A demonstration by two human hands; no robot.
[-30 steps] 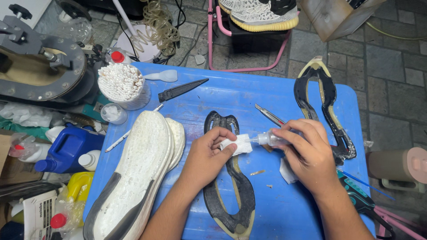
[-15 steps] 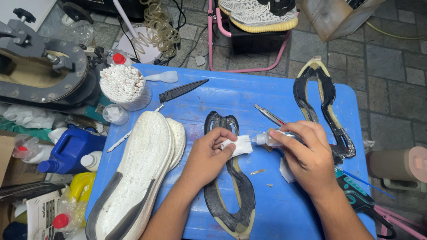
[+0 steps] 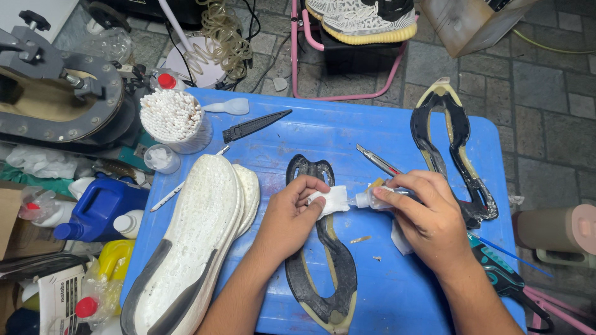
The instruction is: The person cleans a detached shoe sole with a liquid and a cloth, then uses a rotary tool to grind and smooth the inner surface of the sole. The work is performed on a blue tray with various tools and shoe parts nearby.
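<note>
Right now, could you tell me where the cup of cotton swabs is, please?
In the head view, the swab cup stands at the blue table's far left corner, beside the black knife and above the white soles.

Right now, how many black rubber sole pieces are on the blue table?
2. One black sole piece lies under the left hand; the other sole piece lies at the blue table's right edge, behind the right hand.

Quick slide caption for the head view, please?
Left hand presses white cloth to small bottle's nozzle in right hand, above black outsole.
</note>
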